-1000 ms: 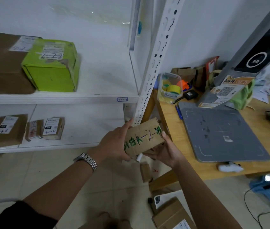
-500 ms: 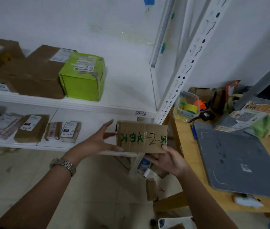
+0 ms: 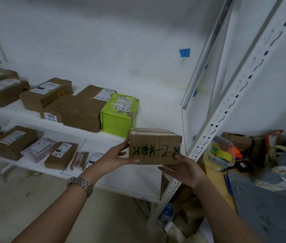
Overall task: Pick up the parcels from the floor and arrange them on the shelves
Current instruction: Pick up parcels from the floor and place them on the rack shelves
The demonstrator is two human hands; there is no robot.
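Cardboard parcel [image 3: 154,146] lettered in green hangs level at the front edge of the upper shelf [image 3: 159,109], long axis left to right, pinched at its ends by the left hand [image 3: 116,156] and right hand [image 3: 184,170], with bare shelf straight behind it, just right of the green box [image 3: 118,116].

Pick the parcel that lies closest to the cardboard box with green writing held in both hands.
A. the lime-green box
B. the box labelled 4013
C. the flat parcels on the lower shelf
A: the cardboard box, gripped by the left hand and the right hand, is just right of the lime-green box at the upper shelf's front edge.
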